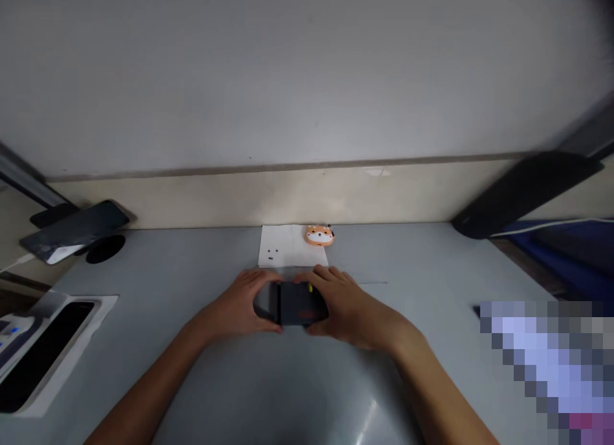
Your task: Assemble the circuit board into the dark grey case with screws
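A grey worktop (432, 272) meets a wall (307, 80). At centre, just near of white paper (290, 256), the left hand (240, 307) and right hand (345, 311), half-curled, grip a dark box (295, 304) by its sides. Uneven pressure could make it slip, scattering the paper's black specks (270, 258).

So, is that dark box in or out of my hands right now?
In: the left hand and right hand hold the dark box at opposite ends.
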Motion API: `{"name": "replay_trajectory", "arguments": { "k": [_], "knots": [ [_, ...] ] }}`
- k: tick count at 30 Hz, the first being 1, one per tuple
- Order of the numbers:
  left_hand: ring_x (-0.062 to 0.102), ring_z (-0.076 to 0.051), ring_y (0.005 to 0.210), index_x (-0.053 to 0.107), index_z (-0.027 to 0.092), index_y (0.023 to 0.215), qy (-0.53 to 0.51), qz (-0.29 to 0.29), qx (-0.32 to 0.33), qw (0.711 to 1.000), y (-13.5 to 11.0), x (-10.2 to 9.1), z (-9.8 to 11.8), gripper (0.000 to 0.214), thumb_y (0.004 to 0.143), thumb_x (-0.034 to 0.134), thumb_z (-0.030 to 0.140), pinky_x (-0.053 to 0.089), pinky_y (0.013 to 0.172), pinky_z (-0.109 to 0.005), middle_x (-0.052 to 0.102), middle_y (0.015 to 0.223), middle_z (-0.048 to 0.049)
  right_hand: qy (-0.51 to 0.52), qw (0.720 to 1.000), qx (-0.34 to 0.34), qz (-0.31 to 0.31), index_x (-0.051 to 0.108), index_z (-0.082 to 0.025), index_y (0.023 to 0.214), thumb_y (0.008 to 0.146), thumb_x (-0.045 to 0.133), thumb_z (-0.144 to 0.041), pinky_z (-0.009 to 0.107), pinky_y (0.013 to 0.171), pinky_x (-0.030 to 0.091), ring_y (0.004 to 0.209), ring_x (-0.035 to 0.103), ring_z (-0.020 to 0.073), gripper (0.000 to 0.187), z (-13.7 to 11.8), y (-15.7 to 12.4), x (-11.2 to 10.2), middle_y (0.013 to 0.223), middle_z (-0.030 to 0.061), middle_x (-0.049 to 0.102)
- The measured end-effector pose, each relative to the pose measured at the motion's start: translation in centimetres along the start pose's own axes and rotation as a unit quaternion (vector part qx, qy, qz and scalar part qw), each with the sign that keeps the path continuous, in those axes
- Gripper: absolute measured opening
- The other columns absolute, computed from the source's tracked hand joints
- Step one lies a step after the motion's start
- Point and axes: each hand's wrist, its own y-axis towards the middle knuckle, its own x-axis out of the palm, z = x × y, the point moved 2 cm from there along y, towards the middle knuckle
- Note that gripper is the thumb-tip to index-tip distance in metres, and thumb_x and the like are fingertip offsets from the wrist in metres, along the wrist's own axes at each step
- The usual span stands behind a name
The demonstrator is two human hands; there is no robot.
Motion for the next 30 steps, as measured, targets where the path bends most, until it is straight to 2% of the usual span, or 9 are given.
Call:
{"name": "replay_trajectory", "arguments": {
  "k": [7,17,24,30],
  "knots": [
    [0.053,-0.034,0.134,0.053,0.037,0.143,-0.002,0.009,-0.002,1.0,-0.19,0.38,-0.44,0.094,0.061,0.098,0.038,0.043,0.114,-0.053,0.059,0.144,-0.0061,-0.006,1.0,-0.023,0.005,0.06,-0.034,0.129,0.072,0.085,-0.024,0.046,0.099,0.044,0.112,0.052,0.0283,0.063,-0.08,0.47,0.24,0.123,0.0045,0.06],
    [0.052,-0.033,0.135,0.055,0.04,0.142,-0.009,0.017,-0.018,1.0,-0.22,0.76,-0.65,0.093,0.06,0.098,0.036,0.044,0.114,-0.053,0.058,0.145,-0.0042,-0.002,0.999,-0.041,0.021,0.058,-0.039,0.138,0.074,0.086,-0.029,0.045,0.095,0.046,0.109,0.054,0.028,0.07,0.16,0.63,0.4,0.118,0.0055,0.059],
    [0.059,-0.032,0.129,0.054,0.041,0.146,0.019,0.015,-0.027,0.999,-0.1,0.43,-0.2,0.088,0.068,0.093,0.039,0.049,0.11,-0.051,0.065,0.138,-0.0029,-0.003,0.999,-0.044,0.027,0.057,-0.041,0.141,0.082,0.081,-0.034,0.044,0.088,0.048,0.106,0.055,0.0284,0.065,0.48,0.62,0.76,0.112,0.0072,0.058],
    [0.062,-0.028,0.124,0.057,0.039,0.143,0.027,0.017,0.005,0.999,0.1,0.61,-0.51,0.083,0.069,0.093,0.039,0.049,0.11,-0.049,0.069,0.133,-0.0013,-0.004,0.998,-0.054,0.025,0.063,-0.039,0.135,0.081,0.082,-0.038,0.043,0.088,0.05,0.103,0.056,0.0268,0.057,0.32,0.73,0.64,0.111,0.0066,0.059]
  ]
}}
